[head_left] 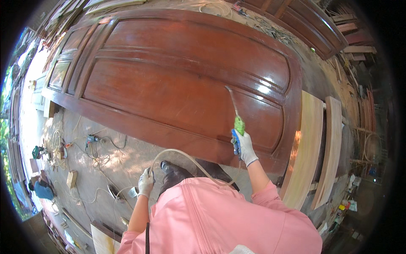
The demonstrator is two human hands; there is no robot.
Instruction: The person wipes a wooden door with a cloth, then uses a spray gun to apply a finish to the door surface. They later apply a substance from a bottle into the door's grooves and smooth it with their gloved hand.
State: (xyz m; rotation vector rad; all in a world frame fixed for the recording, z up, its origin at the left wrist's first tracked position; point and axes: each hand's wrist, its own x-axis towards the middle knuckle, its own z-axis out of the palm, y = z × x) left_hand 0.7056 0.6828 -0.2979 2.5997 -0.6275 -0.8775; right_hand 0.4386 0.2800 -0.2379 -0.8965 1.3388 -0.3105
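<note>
– Fingers of the gloved right hand [246, 148], at 4 o'clock from the centre of the view: what do they grip?

– They are wrapped around a green tool [240, 125]. Its thin metal nozzle [233, 101] points from the grip toward 11 o'clock, over a red-brown wooden panel [160, 93]. Contact between tip and surface cannot be determined.

– How is the panel placed?

– It lies broad face up, spanning from 10 o'clock through 12 to 3 o'clock. Moulded borders frame its recessed fields; a white glare appears at 2 o'clock.

– And the left hand [146, 184]?

– Also gloved, between 7 and 8 o'clock, its fingers curled about a pale hose [177, 151]. The hose arches upward, then descends to the front of a pink garment [237, 216]. Single fingertips are too small to distinguish.

– What surrounds the work?

– Pale boards [306, 148] stand beside the panel, between 3 and 4 o'clock; a second panel [306, 27] between 1 and 2; a power tool [92, 138] on the floor [91, 163] near 9; a wooden block [72, 179] near 8.
</note>
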